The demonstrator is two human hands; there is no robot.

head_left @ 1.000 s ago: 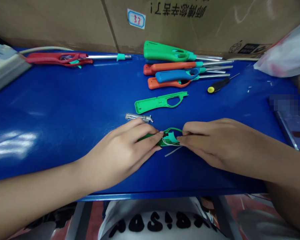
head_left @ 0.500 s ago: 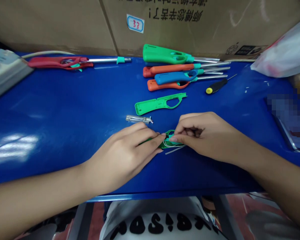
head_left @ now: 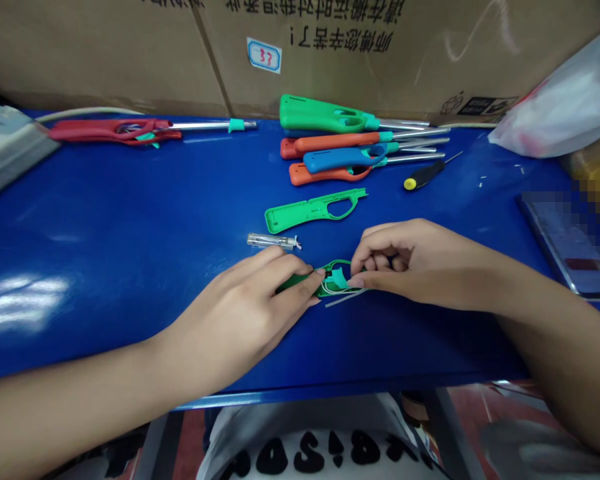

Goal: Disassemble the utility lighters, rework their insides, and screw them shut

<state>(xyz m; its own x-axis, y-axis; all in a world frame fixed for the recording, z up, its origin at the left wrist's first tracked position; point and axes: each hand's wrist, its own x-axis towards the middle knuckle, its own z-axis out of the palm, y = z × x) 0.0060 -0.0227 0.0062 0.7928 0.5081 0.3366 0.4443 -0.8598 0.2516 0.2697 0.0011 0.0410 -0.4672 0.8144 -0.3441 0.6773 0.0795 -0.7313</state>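
An opened green lighter body [head_left: 330, 281] with a teal trigger and thin white wires lies on the blue table [head_left: 130, 220]. My left hand [head_left: 245, 313] presses down on its left part, fingers closed over it. My right hand [head_left: 410, 263] pinches at the teal trigger end with curled fingers. A thin white strip [head_left: 344, 299] pokes out below. Just behind lie a clear fuel tube [head_left: 273, 241] and a separate green shell half [head_left: 315, 208].
Several assembled long-nozzle lighters [head_left: 340, 137] in green, orange and blue lie at the back, with a black screwdriver [head_left: 423, 176] to their right. A red lighter [head_left: 125, 129] is at the back left, a grey box [head_left: 5, 150] at the far left, a plastic bag [head_left: 565, 113] at the right. Cardboard boxes [head_left: 330, 47] wall the rear.
My right hand has drawn its fingers in from a flatter reach to a curled pinch at the trigger end. My left hand stays on the green body.
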